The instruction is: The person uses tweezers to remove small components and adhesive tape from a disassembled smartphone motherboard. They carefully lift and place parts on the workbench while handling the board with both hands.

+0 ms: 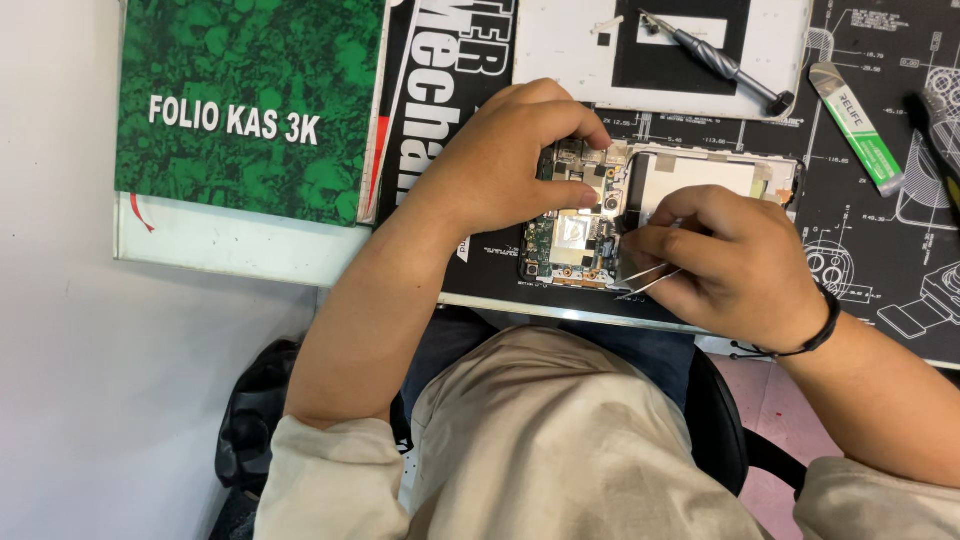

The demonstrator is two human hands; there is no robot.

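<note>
An opened smartphone (690, 172) lies on a black work mat (850, 215), its circuit board (570, 240) and pale battery exposed. My left hand (505, 160) rests on the phone's left end, fingers pressing the top edge of the board. My right hand (725, 255) grips thin metal tweezers (650, 280), whose tips point at the board near the middle of the phone. A black band circles my right wrist.
A white back cover (560, 50) with a grey screwdriver (715, 60) on it lies beyond the phone. A green-and-white pry tool (855, 125) sits to the right. A green hardcover ledger (250, 100) lies at the left. A black bag (255, 415) is below, by my chair.
</note>
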